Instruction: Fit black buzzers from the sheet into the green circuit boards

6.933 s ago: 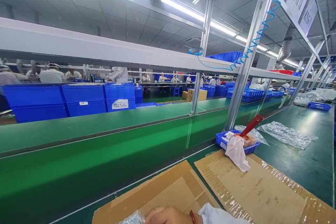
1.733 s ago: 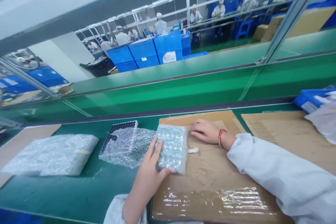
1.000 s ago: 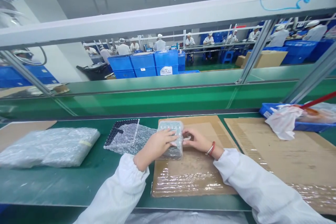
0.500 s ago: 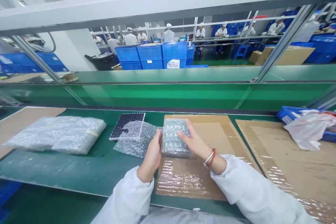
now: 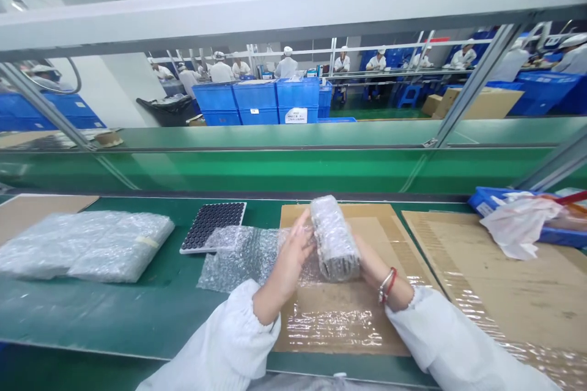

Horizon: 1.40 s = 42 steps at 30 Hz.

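Observation:
A block-shaped bundle in bubble wrap [image 5: 334,238] is tilted up on its edge above a flat cardboard sheet [image 5: 334,330]. My right hand [image 5: 369,263] grips its right side, with the fingertips hidden behind it. On the left, my left hand [image 5: 296,253] has its fingers stretched out over the loose bubble wrap [image 5: 243,256], close to the bundle's side. That loose length trails left across the green bench. It partly covers a white tray of round black pieces [image 5: 213,226].
At the left lies a large bubble-wrapped pack [image 5: 87,247] with a strip of tape. Another cardboard sheet [image 5: 495,275] is on the right, near a blue bin [image 5: 488,198] with a white plastic bag [image 5: 520,220]. A metal frame [image 5: 275,9] spans overhead; co-workers sit beyond.
The bundle has turned from lying flat to standing on edge, slightly to the right. My right hand has gone from its top to its right side; the loose wrap is stretched out more.

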### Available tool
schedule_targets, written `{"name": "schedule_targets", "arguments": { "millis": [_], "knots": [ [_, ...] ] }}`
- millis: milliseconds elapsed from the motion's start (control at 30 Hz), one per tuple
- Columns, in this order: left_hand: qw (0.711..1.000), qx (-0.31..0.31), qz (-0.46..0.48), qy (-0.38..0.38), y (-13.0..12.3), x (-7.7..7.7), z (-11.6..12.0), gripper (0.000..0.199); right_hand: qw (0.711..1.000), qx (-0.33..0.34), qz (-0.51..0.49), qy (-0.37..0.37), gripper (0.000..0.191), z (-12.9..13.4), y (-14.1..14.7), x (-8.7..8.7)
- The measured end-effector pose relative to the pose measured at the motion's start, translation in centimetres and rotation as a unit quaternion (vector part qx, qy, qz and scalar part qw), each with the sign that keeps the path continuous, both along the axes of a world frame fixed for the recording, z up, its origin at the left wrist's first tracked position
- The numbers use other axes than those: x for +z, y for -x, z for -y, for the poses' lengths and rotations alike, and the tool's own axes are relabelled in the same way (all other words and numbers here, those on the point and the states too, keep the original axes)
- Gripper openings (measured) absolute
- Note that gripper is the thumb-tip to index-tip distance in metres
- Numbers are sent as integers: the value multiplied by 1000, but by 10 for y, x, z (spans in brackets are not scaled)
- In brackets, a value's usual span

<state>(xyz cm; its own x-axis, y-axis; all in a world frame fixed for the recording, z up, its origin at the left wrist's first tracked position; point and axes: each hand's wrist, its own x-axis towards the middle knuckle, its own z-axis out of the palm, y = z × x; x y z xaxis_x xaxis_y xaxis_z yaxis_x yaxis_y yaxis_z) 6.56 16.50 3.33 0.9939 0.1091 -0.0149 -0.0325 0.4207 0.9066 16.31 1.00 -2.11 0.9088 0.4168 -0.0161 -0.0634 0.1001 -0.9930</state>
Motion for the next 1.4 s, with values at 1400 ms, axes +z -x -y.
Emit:
{"name": "schedule_targets", "arguments": {
  "millis": [1400],
  "knots": [
    [972,56,-60,-221,-15,-66,-7,49,737,126,542,384,62,-2,28,39]
  ]
}}
